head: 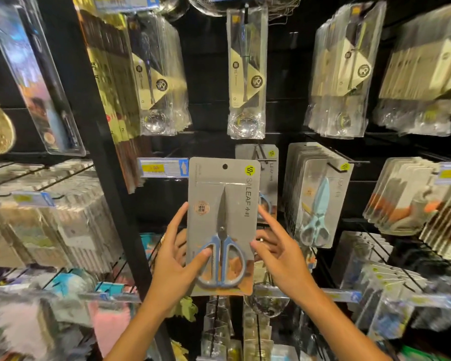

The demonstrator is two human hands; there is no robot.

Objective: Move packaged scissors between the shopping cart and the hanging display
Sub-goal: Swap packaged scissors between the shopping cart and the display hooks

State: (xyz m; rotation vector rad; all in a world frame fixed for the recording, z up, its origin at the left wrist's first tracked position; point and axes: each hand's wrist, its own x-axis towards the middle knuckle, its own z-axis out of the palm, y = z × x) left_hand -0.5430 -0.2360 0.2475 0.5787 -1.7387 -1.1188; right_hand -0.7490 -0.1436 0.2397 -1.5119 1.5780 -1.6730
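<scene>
Head view.

Item 1: packaged scissors (223, 225), a grey card with blue-handled scissors under a clear blister, a round hang hole at its 12 o'clock edge and "SALEAF" printed down its 3 o'clock side. It is held upright just in front of the hanging display, at the centre of the frame.

Item 2: left hand (176, 259), at the card's 8 o'clock. The thumb presses on the front over the left handle loop, the forefinger lies straight up the card's left edge, and the other fingers pass behind the card. The hand pinches the package.

Item 3: right hand (279, 254), at the card's 4 o'clock. The fingers are spread and nearly straight; the forefinger runs along the card's right edge and the thumb tip meets that edge lower down. Whether the hand grips at all cannot be told.

Item 4: display hook (262, 158), black wire, at the card's 1 o'clock, carrying one identical grey card (267, 175) partly hidden behind the held one.

Item 5: light-blue shears packs (315, 201), a full row at 3 o'clock.

Item 6: yellow price tag (163, 167), at 10 o'clock.

Item 7: clear-bagged utensils (246, 71), hanging at 12 o'clock.
</scene>
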